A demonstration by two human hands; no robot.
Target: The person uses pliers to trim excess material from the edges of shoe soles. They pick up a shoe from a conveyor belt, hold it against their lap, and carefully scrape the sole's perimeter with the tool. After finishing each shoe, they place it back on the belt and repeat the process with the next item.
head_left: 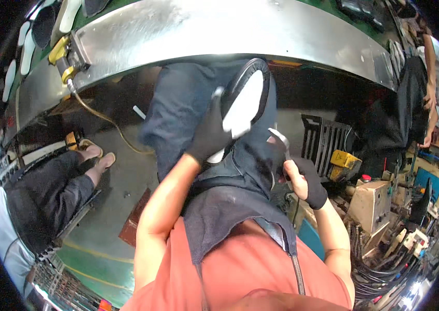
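A black shoe upper (pixel 267 78) with a white underside lies bottom up across my thighs, its rounded toe near the metal bench. Wrapped round its left side is my left hand (pixel 213 130), in a dark fingerless glove. My right hand (pixel 302 179), gloved alike, is closed on a hammer with a curved metal head (pixel 280 137). The hammer head is held just right of the shoe, apart from it. Part of the handle is hidden in my fist.
Ahead runs a curved metal bench (pixel 219 31); a yellow stapler-like air tool (pixel 63 59) with a hose sits at its left. A seated person (pixel 48 197) is at left. Machinery (pixel 372 205) and a yellow pedal box (pixel 345 165) stand right. Another person's arms (pixel 430 93) show far right.
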